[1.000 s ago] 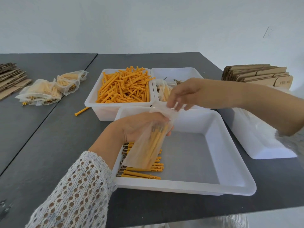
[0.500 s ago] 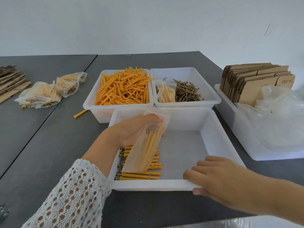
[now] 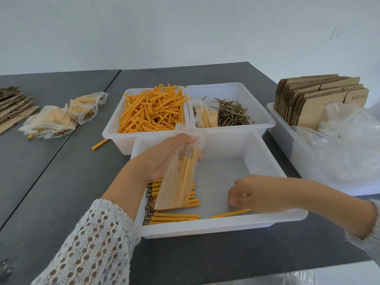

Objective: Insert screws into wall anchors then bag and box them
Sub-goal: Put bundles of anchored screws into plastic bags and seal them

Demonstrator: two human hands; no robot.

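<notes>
Since half a second ago your right hand has reached into the white plastic tray at 5 o'clock and pinches one orange anchor, while your left hand grips the clear plastic bag, whose narrow mouth may let it slip.

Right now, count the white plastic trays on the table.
4. One holds loose orange anchors, one beside it holds screws, the large front tray holds assembled anchors, and the right tray holds cardboard and plastic bags, partly cut off.

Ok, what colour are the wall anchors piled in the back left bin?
Orange-yellow: the wall anchors fill that white bin, seen in the head view.
</notes>
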